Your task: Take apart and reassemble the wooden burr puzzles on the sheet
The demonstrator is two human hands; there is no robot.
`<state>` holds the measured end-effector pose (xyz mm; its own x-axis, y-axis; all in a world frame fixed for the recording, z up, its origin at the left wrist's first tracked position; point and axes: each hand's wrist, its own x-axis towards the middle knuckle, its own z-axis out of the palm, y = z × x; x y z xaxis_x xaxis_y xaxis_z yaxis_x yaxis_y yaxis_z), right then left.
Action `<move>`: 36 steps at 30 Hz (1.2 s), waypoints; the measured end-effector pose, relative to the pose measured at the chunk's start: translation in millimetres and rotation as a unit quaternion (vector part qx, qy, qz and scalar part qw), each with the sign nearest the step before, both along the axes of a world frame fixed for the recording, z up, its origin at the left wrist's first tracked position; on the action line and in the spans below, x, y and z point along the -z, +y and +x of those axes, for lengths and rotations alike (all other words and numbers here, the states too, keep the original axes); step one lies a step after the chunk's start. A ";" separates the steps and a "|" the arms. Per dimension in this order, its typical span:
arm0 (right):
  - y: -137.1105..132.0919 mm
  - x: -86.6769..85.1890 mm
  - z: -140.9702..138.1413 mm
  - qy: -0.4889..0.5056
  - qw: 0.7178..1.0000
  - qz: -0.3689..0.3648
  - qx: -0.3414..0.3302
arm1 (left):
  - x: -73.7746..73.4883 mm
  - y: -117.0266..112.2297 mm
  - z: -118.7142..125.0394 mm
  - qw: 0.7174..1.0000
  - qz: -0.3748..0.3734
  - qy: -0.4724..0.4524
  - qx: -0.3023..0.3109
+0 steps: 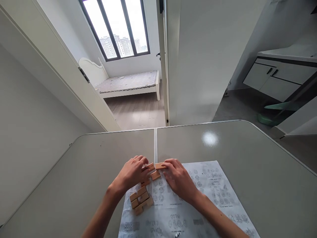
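Note:
My right hand (177, 178) pinches the end of a plain-looking wooden block (159, 166) between thumb and fingers, near the top edge of the printed sheet. Close by on the left, my left hand (135, 172) has its fingers curled around a notched wooden puzzle piece (150, 166), partly hidden by them. Just below, between both hands, lies another wooden piece (156, 175). One more piece (145, 182) shows under my left fingers. Several notched wooden pieces (141, 201) rest side by side nearer to me, below my left wrist.
A large paper sheet (195, 221) printed with puzzle diagrams lies under the pieces on a grey table (237, 148) with a seam (155, 145). A small dark object (177, 235) is at the bottom edge. Beyond are a doorway, a bed (131, 82) and a cabinet (274, 76).

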<state>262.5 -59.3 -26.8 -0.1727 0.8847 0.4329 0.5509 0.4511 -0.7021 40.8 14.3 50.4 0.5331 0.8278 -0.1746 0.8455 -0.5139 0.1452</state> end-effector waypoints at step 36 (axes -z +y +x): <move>-32.4 -15.1 33.3 0.254 0.937 -0.239 0.037 | 6.7 -25.6 4.8 0.999 -0.041 -0.008 -0.005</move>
